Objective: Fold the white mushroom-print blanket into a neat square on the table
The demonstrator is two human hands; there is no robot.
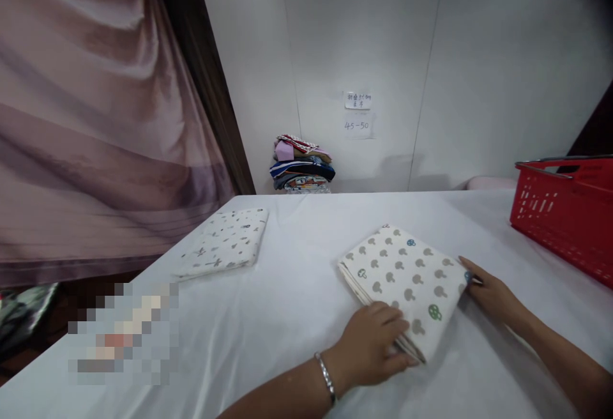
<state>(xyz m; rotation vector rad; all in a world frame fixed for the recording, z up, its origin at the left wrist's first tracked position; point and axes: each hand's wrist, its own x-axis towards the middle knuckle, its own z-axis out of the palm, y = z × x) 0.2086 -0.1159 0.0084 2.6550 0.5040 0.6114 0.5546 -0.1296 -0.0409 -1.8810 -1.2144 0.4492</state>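
Note:
A folded white cloth printed with grey mushrooms, plus a few blue and green ones, lies at an angle on the white-covered table. Its layered edge faces left. My left hand, with a silver bracelet at the wrist, is closed around the near edge, fingers over the top and thumb by the near corner. At the right corner, my right hand pinches the cloth; some of its fingers are hidden beneath. A second folded white cloth with a small scattered print rests flat at the table's left side.
A red plastic basket stands at the right. Against the back wall is a stack of folded fabrics, with paper notes to its right. A pink curtain hangs on the left. Something pixelated lies at the table's left edge.

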